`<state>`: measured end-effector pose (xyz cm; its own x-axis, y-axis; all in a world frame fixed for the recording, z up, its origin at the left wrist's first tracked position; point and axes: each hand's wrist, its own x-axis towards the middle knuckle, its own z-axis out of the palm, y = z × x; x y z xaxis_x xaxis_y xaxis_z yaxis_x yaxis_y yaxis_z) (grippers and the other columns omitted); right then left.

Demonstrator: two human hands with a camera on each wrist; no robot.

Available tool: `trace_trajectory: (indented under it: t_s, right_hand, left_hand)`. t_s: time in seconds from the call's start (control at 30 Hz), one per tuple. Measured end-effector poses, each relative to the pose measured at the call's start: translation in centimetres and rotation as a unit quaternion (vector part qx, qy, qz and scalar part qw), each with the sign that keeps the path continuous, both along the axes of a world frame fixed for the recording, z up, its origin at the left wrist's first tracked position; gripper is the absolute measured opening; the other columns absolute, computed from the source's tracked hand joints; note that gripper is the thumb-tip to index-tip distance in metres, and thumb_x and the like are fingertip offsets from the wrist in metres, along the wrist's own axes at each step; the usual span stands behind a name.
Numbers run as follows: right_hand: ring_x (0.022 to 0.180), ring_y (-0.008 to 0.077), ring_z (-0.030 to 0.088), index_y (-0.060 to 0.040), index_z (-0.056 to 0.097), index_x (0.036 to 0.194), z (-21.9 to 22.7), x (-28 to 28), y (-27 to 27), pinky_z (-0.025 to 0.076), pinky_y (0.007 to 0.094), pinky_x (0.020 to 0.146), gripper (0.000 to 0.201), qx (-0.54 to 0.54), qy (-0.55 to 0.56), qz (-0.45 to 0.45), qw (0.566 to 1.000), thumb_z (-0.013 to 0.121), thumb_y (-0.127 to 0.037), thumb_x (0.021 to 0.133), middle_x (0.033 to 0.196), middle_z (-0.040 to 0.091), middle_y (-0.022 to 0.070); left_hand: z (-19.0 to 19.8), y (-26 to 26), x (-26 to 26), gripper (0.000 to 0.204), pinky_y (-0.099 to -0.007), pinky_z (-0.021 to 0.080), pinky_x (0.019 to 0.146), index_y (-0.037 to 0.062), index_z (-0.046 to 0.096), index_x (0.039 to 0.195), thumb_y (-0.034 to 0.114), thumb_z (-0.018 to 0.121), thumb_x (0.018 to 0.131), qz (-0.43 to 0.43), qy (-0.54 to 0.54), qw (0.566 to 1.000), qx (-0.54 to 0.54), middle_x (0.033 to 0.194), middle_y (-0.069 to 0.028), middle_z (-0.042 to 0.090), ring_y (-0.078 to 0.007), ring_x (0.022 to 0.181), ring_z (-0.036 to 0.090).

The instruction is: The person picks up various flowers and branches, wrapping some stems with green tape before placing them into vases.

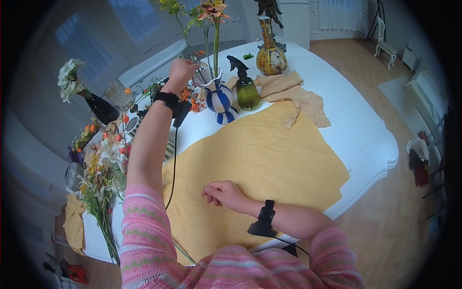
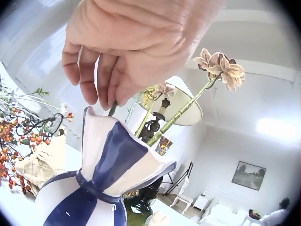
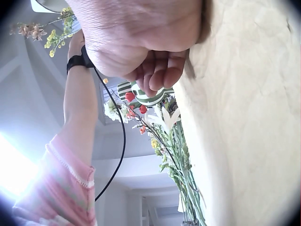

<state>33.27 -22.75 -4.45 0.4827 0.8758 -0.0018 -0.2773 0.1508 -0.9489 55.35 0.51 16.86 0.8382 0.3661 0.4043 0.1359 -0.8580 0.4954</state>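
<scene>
My left hand (image 1: 182, 76) is at the rim of a blue-and-white striped vase (image 1: 219, 98) with a ruffled mouth. In the left wrist view its thumb and fingertips pinch a dark green stem (image 2: 113, 109) just above the rim; the stem's lower part is hidden inside the vase. A thick stem with a brownish-pink flower (image 1: 214, 11) and a stem of yellow blooms (image 2: 148, 98) also stand in the vase. My right hand (image 1: 225, 194) rests on the yellow paper (image 1: 255, 154), fingers loosely curled and holding nothing.
Right of the vase stand a green spray bottle (image 1: 248, 91) and a patterned yellow vase (image 1: 272, 58), with torn brown paper (image 1: 298, 96) nearby. Cut flowers (image 1: 103, 183) lie along the left side. A black vase with white flowers (image 1: 101, 107) leans behind them.
</scene>
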Motion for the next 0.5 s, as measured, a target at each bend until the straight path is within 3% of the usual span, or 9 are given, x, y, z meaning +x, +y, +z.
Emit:
trace_trajectory:
  t_s: [0.23, 0.3, 0.5]
  right_hand:
    - [0.058, 0.0075, 0.053, -0.0006, 0.065, 0.091, 0.1, -0.1, -0.1, 0.044, 0.0220, 0.053, 0.028, -0.002, 0.003, 0.003, 1.000, 0.052, -0.024, 0.098, 0.071, 0.062, 0.0021]
    - [0.055, 0.0081, 0.053, -0.0002, 0.065, 0.085, 0.0, -0.2, 0.0, 0.042, 0.0225, 0.051, 0.028, 0.014, 0.013, -0.010, 1.000, 0.054, -0.024, 0.095, 0.068, 0.061, 0.0017]
    - [0.054, 0.0084, 0.053, 0.0002, 0.065, 0.085, 0.1, -0.1, 0.0, 0.043, 0.0226, 0.050, 0.028, 0.010, 0.011, -0.012, 1.000, 0.054, -0.024, 0.094, 0.067, 0.061, 0.0023]
  left_hand:
    - [-0.3, -0.2, 0.1, 0.029, -0.0360, 0.049, 0.064, -0.0019, 0.073, 0.083, 0.026, 0.074, 0.075, -0.009, -0.006, 1.000, -0.013, 0.070, -0.0140, 0.068, -0.0239, 0.064, 0.064]
    - [-0.2, -0.5, 0.0, 0.027, -0.0349, 0.049, 0.063, -0.0010, 0.073, 0.084, 0.025, 0.073, 0.076, 0.006, -0.027, 1.000, -0.010, 0.069, -0.0116, 0.068, -0.0215, 0.062, 0.064]
    - [2.1, -0.7, -1.1, 0.023, -0.0308, 0.049, 0.057, -0.0004, 0.072, 0.086, 0.022, 0.071, 0.080, -0.002, -0.073, 0.995, -0.072, 0.068, -0.0079, 0.069, -0.0145, 0.061, 0.064]
